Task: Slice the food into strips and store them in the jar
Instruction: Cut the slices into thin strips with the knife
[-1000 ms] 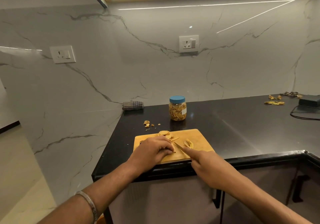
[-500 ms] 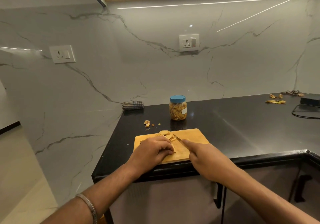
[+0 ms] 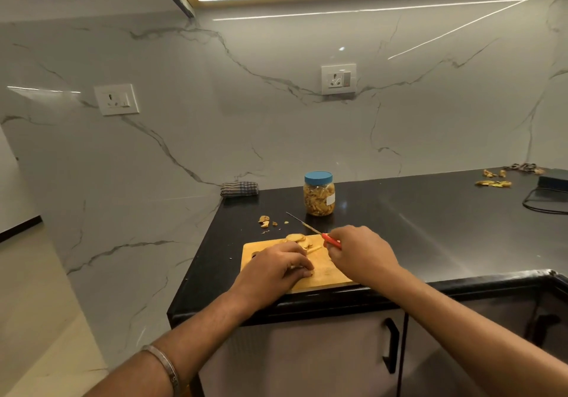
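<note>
A wooden cutting board (image 3: pixel 330 273) lies at the front edge of the black counter. Pale food slices (image 3: pixel 297 239) sit at its far side. My left hand (image 3: pixel 273 269) rests on the board with fingers curled over a small piece of food, which is mostly hidden. My right hand (image 3: pixel 359 252) grips a red-handled knife (image 3: pixel 313 230) whose thin blade points up and to the far left, lifted off the board. A clear jar (image 3: pixel 319 194) with a blue lid stands behind the board, holding yellowish strips.
Food scraps (image 3: pixel 265 221) lie on the counter (image 3: pixel 430 227) left of the jar. A folded checked cloth (image 3: pixel 239 188) sits at the wall. More peels (image 3: pixel 493 181) and a dark device with a cable (image 3: pixel 550 191) are at the far right.
My right hand has lifted the knife off the food and swung it up and to the right, blade now pointing away. My left hand has stayed on the board.
</note>
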